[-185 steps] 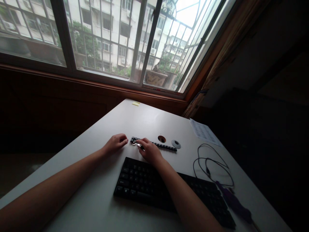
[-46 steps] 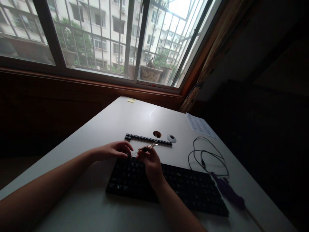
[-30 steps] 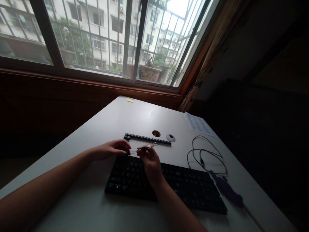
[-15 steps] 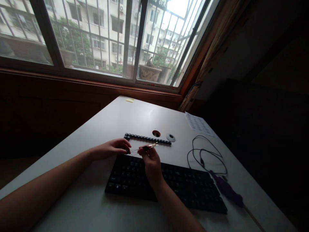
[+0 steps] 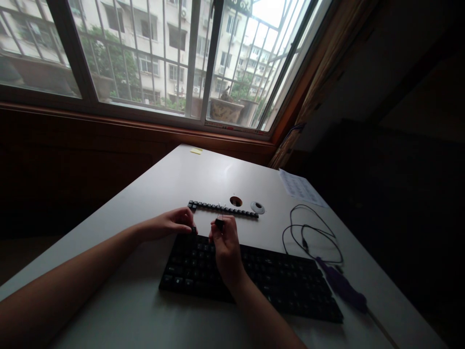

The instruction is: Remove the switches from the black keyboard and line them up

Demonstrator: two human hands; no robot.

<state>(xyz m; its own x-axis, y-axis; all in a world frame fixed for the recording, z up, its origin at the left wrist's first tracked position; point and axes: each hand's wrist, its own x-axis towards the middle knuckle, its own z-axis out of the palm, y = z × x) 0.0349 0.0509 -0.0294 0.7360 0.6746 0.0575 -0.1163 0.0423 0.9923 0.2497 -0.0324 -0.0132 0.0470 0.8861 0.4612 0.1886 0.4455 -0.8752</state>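
Note:
My left hand (image 5: pixel 177 222) pinches a small black keycap (image 5: pixel 193 230) between thumb and fingers, just beyond the keyboard's far left corner. My right hand (image 5: pixel 225 242) is closed around a keycap puller, its black handle (image 5: pixel 219 223) at the fingertips and its thin wires pointing up and away. Below both hands lies a black keyboard (image 5: pixel 290 278), partly covered by my right hand and forearm. Behind the hands runs a line of loose black keycaps (image 5: pixel 232 210), with a few more at its left end.
The white table (image 5: pixel 145 300) has a round cable hole (image 5: pixel 236 201) with its grey cover (image 5: pixel 257 207) alongside. To the right lie a coiled black cable (image 5: pixel 308 225), a purple object (image 5: pixel 343 286) and printed paper (image 5: pixel 301 186). A yellow sticky note (image 5: pixel 196 151) is at the far edge.
My right hand has turned the keycap puller so its wires, which pointed left toward my left hand, now point up and away. My left hand's fingers have curled closer around the keycap.

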